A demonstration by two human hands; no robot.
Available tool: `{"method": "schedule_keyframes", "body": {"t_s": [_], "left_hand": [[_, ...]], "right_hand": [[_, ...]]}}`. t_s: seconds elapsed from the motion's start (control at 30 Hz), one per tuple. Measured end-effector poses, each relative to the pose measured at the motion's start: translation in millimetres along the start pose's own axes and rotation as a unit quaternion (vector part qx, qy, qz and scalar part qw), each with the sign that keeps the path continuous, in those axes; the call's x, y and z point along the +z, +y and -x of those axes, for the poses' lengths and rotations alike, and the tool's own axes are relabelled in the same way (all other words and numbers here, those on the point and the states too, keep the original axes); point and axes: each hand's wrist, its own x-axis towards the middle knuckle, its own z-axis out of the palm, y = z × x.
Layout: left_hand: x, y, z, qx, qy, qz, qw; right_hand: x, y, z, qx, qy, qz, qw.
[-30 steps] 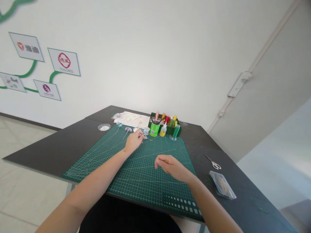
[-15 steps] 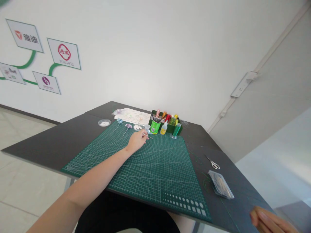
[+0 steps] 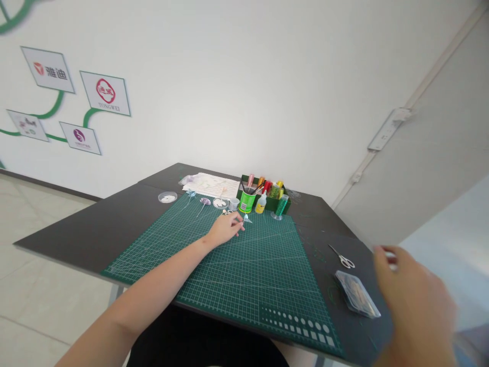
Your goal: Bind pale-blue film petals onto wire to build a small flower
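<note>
Though too small to be identified, a thin tool (image 3: 241, 222) is pinched by the fingers of the left hand (image 3: 225, 230) over the green cutting mat (image 3: 244, 275) on the table (image 3: 95, 229). The right hand (image 3: 414, 300) is blurred beside a clear bag (image 3: 357, 293); whether its fingers are spread or closed cannot be told.

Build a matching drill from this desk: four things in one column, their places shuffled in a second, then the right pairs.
Things
1. scissors
2. green cup
3. round clear dish
4. left hand

Places
A. resting on the green cutting mat, toward its far edge
B. on the black table, right of the mat
C. on the table, off the mat's far left corner
D. in front of the green tool box

Pairs: 1-B, 2-D, 3-C, 4-A
</note>
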Motion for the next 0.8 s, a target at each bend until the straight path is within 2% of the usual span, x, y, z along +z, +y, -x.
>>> {"method": "schedule_keyframes", "body": {"t_s": [0.07,0.13,0.2,0.27,0.37,0.47,0.53,0.6,0.7,0.8], "left_hand": [[2.2,0,1,0.001,-0.004,-0.001,1.0],[4.3,0,1,0.0,0.0,0.001,1.0],[6.2,-1,1,-0.001,0.002,0.012,1.0],[7.9,0,0,-0.005,0.0,0.021,1.0],[10.5,2,-1,-0.012,0.002,0.035,0.999],[12.9,4,-2,-0.013,0.015,0.035,0.999],[13.8,5,-2,-0.006,0.015,0.014,1.0],[14.0,6,-1,0.002,0.008,-0.003,1.0],[14.2,7,0,0.005,-0.005,-0.012,1.0],[15.2,11,1,0.012,-0.015,-0.032,0.999]], "right_hand": [[1,-70,-10,-0.101,-0.054,-0.114,0.987],[18,-127,-10,-0.217,-0.136,-0.247,0.935],[47,-167,-1,-0.271,-0.181,-0.347,0.879],[80,-190,15,-0.246,-0.233,-0.427,0.838],[116,-204,42,-0.116,-0.28,-0.537,0.787],[124,-205,59,-0.018,-0.367,-0.625,0.688],[120,-203,62,0.008,-0.422,-0.646,0.636],[115,-201,61,-0.001,-0.452,-0.637,0.624],[113,-200,57,-0.034,-0.461,-0.603,0.65],[116,-199,56,-0.035,-0.435,-0.593,0.677]]}}
